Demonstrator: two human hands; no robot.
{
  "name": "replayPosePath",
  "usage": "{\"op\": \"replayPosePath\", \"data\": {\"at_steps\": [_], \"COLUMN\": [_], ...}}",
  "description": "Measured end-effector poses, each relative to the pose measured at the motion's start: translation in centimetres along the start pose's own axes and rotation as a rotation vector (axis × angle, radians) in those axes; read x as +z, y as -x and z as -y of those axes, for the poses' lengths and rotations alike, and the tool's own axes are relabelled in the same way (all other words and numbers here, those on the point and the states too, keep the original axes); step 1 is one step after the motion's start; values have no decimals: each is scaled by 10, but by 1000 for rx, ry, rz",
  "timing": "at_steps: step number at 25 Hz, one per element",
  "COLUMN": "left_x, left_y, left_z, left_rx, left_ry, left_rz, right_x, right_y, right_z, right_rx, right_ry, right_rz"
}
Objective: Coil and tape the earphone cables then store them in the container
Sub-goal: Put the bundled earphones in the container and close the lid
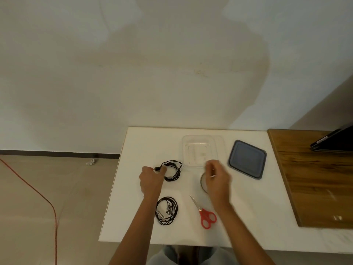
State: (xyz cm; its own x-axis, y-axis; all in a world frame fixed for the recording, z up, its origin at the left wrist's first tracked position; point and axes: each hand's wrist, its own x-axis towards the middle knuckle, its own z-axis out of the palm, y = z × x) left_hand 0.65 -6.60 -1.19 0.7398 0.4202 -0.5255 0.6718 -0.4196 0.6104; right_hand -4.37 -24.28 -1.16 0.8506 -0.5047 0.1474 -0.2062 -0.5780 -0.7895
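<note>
Two coiled black earphone cables lie on the white table [248, 217]. My left hand [151, 179] grips the left side of the farther coil [172, 170], which rests on the table. The nearer coil [167, 210] lies by my left forearm. My right hand [216, 177] hovers over a tape roll [202, 182], fingers curled and blurred, pinching what looks like a small clear strip of tape. A clear square container [198, 150] stands open at the back, just beyond my right hand.
A grey-blue lid [247, 159] lies right of the container. Red-handled scissors [205, 213] lie near my right forearm. A wooden desk [315, 178] with a dark laptop [336, 140] adjoins on the right. An orange cord [47, 203] runs over the floor at left.
</note>
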Motion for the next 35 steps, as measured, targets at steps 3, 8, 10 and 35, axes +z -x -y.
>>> {"op": "replayPosePath", "data": {"at_steps": [3,8,10,35], "left_x": [9,3,-5,-35], "left_y": [3,1,7,20], "left_z": [-2,8,9,60], "left_rx": [58,74,86,114], "left_ry": [-21,96,171,-421], "left_rz": [-34,-21,-52,222], "right_x": [61,95,95,16], "right_y": [29,29,34,44], "right_z": [25,37,46,21], "right_rx": [81,331,295,147], "right_ry": [164,106,-31,229], "right_rz": [408,337,312,658]}}
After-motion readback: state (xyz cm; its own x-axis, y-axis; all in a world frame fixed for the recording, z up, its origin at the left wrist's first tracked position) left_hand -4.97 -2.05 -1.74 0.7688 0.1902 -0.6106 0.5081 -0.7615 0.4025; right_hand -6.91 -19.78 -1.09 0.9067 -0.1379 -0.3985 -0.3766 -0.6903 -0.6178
